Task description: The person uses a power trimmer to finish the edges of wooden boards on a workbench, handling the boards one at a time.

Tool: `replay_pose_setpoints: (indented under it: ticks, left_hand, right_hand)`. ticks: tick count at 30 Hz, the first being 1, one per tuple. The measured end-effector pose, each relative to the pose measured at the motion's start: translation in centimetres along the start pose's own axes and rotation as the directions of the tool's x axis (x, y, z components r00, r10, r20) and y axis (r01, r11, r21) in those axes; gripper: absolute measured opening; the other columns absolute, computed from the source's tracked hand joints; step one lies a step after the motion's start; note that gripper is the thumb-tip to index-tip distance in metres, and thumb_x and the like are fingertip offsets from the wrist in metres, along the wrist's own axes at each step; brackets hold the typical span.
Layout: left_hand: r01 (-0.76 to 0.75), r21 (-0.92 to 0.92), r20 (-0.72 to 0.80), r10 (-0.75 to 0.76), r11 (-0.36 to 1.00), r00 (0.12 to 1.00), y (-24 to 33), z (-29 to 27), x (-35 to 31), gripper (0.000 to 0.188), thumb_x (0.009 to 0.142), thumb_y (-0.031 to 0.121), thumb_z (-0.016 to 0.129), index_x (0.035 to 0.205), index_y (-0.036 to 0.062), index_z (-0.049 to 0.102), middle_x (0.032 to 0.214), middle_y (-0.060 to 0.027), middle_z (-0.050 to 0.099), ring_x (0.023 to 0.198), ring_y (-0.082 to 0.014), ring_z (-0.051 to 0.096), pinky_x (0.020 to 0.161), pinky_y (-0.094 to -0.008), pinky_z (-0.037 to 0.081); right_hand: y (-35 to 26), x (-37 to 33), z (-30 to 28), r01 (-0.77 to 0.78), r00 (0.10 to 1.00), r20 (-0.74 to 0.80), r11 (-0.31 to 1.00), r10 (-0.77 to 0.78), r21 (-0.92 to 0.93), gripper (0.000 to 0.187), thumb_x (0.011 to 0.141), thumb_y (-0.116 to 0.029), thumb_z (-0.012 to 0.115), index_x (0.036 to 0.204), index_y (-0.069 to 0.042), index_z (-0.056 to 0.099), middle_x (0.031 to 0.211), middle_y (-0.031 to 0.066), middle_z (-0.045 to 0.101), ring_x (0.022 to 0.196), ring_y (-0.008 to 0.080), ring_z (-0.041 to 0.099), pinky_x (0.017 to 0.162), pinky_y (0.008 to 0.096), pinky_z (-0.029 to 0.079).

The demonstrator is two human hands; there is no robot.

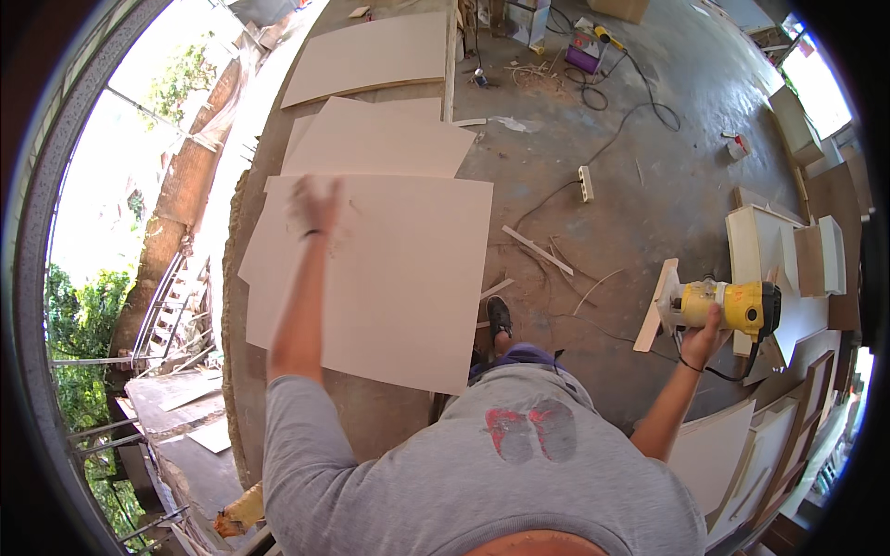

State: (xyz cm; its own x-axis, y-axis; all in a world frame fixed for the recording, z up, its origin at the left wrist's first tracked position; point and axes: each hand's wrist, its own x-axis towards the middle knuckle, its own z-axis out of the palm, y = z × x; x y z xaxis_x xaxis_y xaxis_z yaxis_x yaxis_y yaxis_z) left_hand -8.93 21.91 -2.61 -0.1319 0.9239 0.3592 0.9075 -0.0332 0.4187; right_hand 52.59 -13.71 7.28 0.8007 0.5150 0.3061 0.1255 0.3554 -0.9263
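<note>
My left hand [315,206] is over the upper left part of a large white board [399,278]. It is blurred by motion, but its fingers look spread and hold nothing. Whether the palm touches the board I cannot tell. Some dust or crumbs show on the board beside the hand. Out to the right, my right hand [703,339] is closed around a yellow trim router [728,308]. The router lies sideways in the grip, with its pale base toward the left and its black cord end toward the right.
More white boards [371,56] lie beyond on the bench. A white power strip [585,184] with black cords and several wood strips [538,249] are on the floor. Panels [709,454] stand stacked at right. A purple box [584,54] is farther off, and an open drop borders the left.
</note>
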Motion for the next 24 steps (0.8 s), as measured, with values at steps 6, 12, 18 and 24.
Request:
replay_pose_setpoints:
  ticks: [6,12,18,24]
  left_hand:
    - [-0.132,0.004,0.369,0.121,0.991,0.922,20.8,7.2,-2.9,0.071,0.077,0.047,0.067,0.137,0.0182,0.044,0.150,-0.0115,0.031,0.141,-0.0316,0.023,0.107,-0.0637,0.020]
    - [-0.102,0.215,0.574,-0.041,0.971,0.818,22.0,10.4,0.0,0.067,0.082,0.030,0.059,0.144,0.0253,0.034,0.155,-0.0050,0.021,0.144,-0.0298,0.016,0.107,-0.0678,0.016]
    - [-0.014,0.227,0.514,-0.108,0.974,0.851,18.8,10.2,4.1,0.064,0.080,0.038,0.063,0.138,0.0194,0.043,0.152,-0.0101,0.027,0.143,-0.0309,0.019,0.103,-0.0716,0.019]
    - [-0.091,-0.014,0.344,0.090,0.996,0.935,20.6,7.4,0.3,0.082,0.071,0.059,0.067,0.137,0.0153,0.043,0.151,-0.0145,0.026,0.142,-0.0352,0.017,0.100,-0.0758,0.011]
  right_hand:
    - [-0.5,-0.2,1.8,-0.094,0.990,0.107,0.994,0.087,0.057,0.061,0.085,-0.024,0.066,0.135,-0.003,0.038,0.124,0.0142,0.053,0.109,0.0295,0.058,0.094,0.0420,0.048]
    - [-1.8,-0.3,0.6,-0.139,0.984,0.119,0.990,0.133,0.038,0.067,0.086,-0.030,0.063,0.139,-0.002,0.033,0.123,0.0178,0.054,0.111,0.0341,0.057,0.098,0.0444,0.046]
    - [-2.1,-0.4,-0.9,-0.166,0.982,0.097,0.986,0.164,0.015,0.070,0.086,-0.033,0.063,0.140,0.000,0.031,0.128,0.0197,0.052,0.115,0.0357,0.055,0.101,0.0456,0.043]
    - [-1.8,-0.2,-1.3,-0.161,0.978,0.137,0.987,0.159,0.006,0.070,0.087,-0.035,0.061,0.140,0.000,0.031,0.126,0.0209,0.052,0.115,0.0367,0.055,0.101,0.0465,0.042]
